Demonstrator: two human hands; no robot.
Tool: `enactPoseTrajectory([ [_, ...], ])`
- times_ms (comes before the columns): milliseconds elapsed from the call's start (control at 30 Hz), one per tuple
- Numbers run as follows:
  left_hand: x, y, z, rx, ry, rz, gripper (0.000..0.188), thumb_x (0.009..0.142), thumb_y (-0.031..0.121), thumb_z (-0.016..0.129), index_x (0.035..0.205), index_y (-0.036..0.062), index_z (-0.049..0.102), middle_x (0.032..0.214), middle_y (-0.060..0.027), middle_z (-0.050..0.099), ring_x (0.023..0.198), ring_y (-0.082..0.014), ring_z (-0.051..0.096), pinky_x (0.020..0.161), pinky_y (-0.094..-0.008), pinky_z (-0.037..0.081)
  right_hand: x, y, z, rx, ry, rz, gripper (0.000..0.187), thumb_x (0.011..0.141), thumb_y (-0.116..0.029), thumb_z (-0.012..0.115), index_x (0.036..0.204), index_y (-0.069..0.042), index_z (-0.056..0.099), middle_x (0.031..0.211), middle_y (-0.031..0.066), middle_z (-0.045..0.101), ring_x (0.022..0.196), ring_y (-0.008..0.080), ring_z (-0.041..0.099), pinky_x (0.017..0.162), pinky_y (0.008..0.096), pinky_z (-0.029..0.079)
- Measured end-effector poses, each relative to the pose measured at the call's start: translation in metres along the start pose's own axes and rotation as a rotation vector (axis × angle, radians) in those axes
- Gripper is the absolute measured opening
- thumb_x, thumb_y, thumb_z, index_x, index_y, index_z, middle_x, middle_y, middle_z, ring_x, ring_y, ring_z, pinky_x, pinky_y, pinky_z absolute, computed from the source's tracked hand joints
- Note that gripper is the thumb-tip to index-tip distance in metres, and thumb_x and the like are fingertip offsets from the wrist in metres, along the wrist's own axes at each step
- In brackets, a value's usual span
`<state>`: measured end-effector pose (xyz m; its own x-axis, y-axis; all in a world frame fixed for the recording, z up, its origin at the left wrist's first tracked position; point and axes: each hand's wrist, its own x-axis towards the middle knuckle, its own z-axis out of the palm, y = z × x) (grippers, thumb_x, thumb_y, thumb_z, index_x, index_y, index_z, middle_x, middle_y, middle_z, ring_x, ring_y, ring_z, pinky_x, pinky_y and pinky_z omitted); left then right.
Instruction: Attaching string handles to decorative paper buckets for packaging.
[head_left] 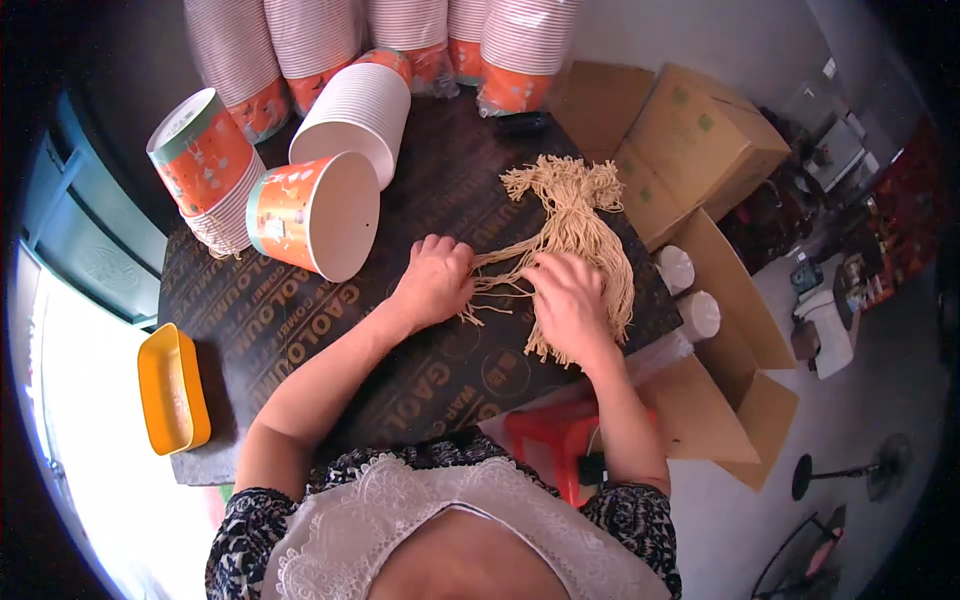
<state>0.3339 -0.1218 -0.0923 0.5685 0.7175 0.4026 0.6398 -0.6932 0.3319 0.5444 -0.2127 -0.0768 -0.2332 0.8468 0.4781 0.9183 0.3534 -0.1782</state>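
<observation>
A thick bundle of beige cotton cords [575, 225] lies at the right of the dark printed table, tied near its far end and fanned out toward me. My left hand [437, 280] is closed around several strands stretched leftward from the bundle; loose ends poke out below it. On the bundle's near part rests my right hand [568, 305], fingers curled onto the cords with strands running under them. Left of my hands an orange patterned paper bucket [285, 220] lies on its side, its white opening facing right.
Behind that bucket lies a nested stack of white-lined buckets [355, 110]. Another stack [205, 160] stands at the left, cords trailing from its base. Wrapped stacks [525, 60] line the back. A yellow tray [172, 390] sits at the left edge. Cardboard boxes [700, 140] stand right.
</observation>
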Motion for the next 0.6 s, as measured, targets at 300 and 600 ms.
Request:
enactPoseTrajectory([
  [300, 0.002, -0.015, -0.019, -0.422, -0.132, -0.319, 0.015, 0.079, 0.012, 0.057, 0.078, -0.0012, 0.065, 0.071, -0.0178, 0.066, 0.068, -0.0339, 0.066, 0.065, -0.0398, 0.053, -0.005, 0.014, -0.001, -0.167, 0.108, 0.136, 0.005, 0.070, -0.004, 0.062, 0.073, -0.008, 0.062, 0.083, 0.0063, 0.062, 0.095, 0.0277, 0.052, 0.091, 0.0442, 0.035],
  [600, 0.000, 0.016, -0.021, -0.775, -0.309, -0.204, 0.014, 0.082, 0.007, 0.057, 0.080, -0.0041, 0.065, 0.066, -0.0088, 0.066, 0.062, -0.0151, 0.064, 0.060, -0.0287, 0.051, 0.022, -0.026, 0.023, 0.133, -0.058, 0.046, 0.042, 0.077, 0.001, 0.054, 0.119, 0.000, 0.055, 0.123, 0.0140, 0.056, 0.116, 0.0330, 0.047, 0.101, 0.0429, 0.036],
])
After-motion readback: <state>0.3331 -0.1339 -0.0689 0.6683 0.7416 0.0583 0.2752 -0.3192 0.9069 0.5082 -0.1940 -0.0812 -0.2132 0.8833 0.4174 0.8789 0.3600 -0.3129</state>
